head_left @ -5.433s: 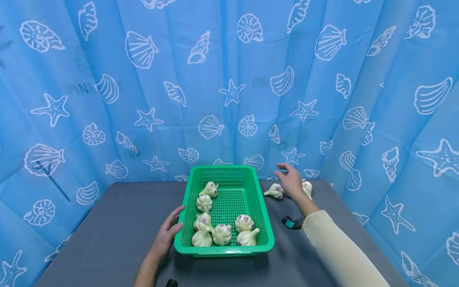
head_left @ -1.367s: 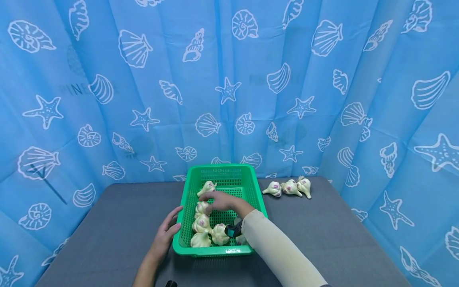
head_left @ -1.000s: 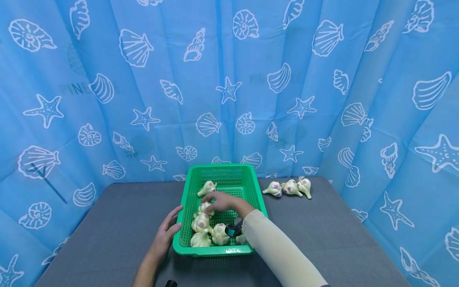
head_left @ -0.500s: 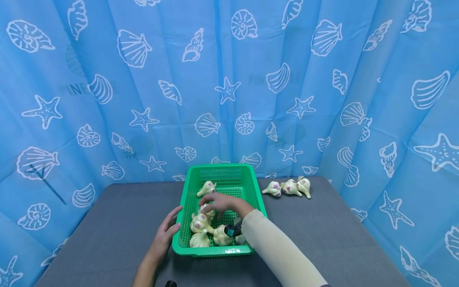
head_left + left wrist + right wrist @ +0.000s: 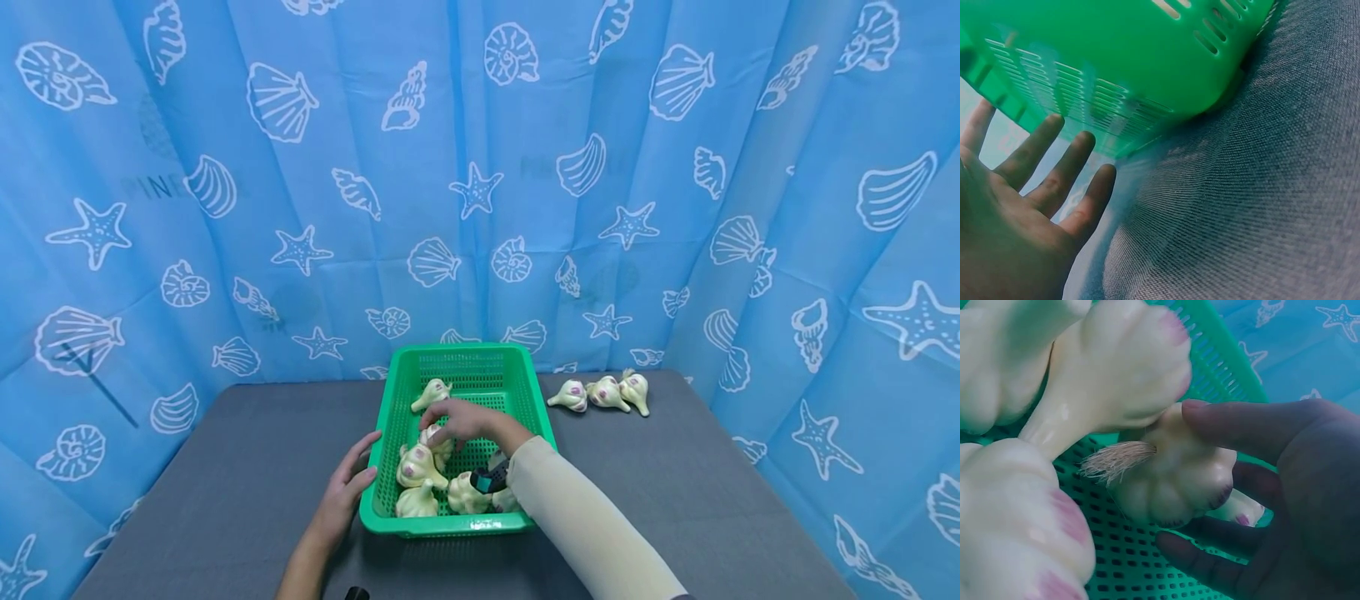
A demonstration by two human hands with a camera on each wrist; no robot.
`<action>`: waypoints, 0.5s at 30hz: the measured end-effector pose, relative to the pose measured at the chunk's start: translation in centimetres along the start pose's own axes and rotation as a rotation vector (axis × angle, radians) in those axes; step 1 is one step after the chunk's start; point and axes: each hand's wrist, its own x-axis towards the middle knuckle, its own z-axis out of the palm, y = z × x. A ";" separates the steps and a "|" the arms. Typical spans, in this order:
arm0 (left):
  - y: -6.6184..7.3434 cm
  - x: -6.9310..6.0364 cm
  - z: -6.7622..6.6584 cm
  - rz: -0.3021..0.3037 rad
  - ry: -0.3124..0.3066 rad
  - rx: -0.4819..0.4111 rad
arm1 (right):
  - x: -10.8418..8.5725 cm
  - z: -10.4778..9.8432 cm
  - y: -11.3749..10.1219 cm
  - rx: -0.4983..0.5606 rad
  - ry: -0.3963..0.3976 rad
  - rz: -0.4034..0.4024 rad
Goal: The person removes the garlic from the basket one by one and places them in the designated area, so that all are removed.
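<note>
A green plastic basket [image 5: 372, 492] holds several garlic bulbs, white with purplish patches. My right hand [image 5: 467, 421] reaches into it from the right and grips one garlic bulb [image 5: 1175, 469] between thumb and fingers; in the right wrist view its dry root tuft points left. Close against that one lies another bulb [image 5: 416, 467]. Toward the back of the basket sits a single bulb [image 5: 432, 394]. My left hand [image 5: 337, 500] rests with extended, spread fingers at the basket's left side. My right forearm partly hides bulbs in the near right corner.
On the grey tabletop [image 5: 285, 467], three more garlic bulbs [image 5: 606, 393] lie in a row right of the basket. A blue curtain [image 5: 480, 208] with white shell prints hangs behind. A small black object [image 5: 357, 593] shows at the bottom edge.
My right hand has come from above the bulbs at the right into the basket. Over the last second the gripped bulb has shifted slightly nearer and rightward, and neighbouring bulbs have moved a little.
</note>
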 end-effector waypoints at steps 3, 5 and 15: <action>-0.1 0.0 0.1 0.004 -0.004 -0.001 | -0.3 -0.2 0.0 0.006 0.022 -0.002; -0.1 0.0 0.1 0.009 -0.002 -0.002 | -0.5 -0.4 0.0 0.011 0.043 -0.012; 0.4 -0.3 0.3 0.035 0.013 0.007 | -1.5 -1.8 0.1 0.021 0.129 -0.078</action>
